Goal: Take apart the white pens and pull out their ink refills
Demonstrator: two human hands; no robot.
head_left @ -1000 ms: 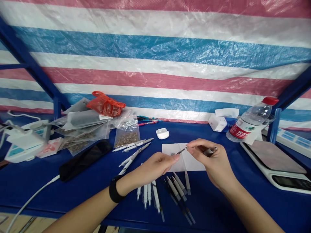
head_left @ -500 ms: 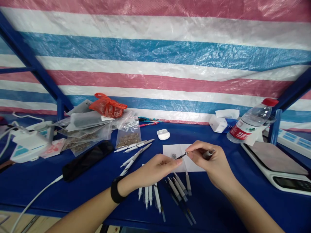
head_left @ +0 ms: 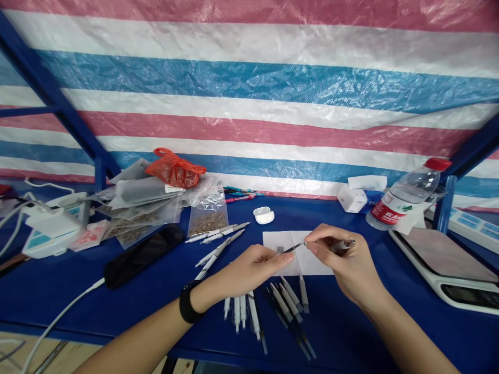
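Striped tarp (head_left: 249, 88) behind, blue counter (head_left: 117, 311) below. Right hand (head_left: 346, 265) is closed on a grey pen (head_left: 342, 245), thumb and fingers pinching it, its thin dark tip (head_left: 292, 249) pointing left over a white paper sheet (head_left: 312, 259). Left hand (head_left: 253, 267) is near the counter's front middle, fingers almost straight, fingertips (head_left: 286, 257) right at the tip; cannot tell if they grip it. Dark specks (head_left: 279, 249) on the paper, just beside the left fingertips. Loose pens (head_left: 286, 306) lie in bunches toward the front edge, below the hands; more pens (head_left: 216, 244) left of the sheet. Along the back edge: clear bag (head_left: 205, 223) of brown flakes, earbud case (head_left: 263, 215), tissue box (head_left: 351, 200), water bottle (head_left: 405, 195). Scale (head_left: 440, 270) at the right edge. Black wristband (head_left: 187, 302) on left wrist.
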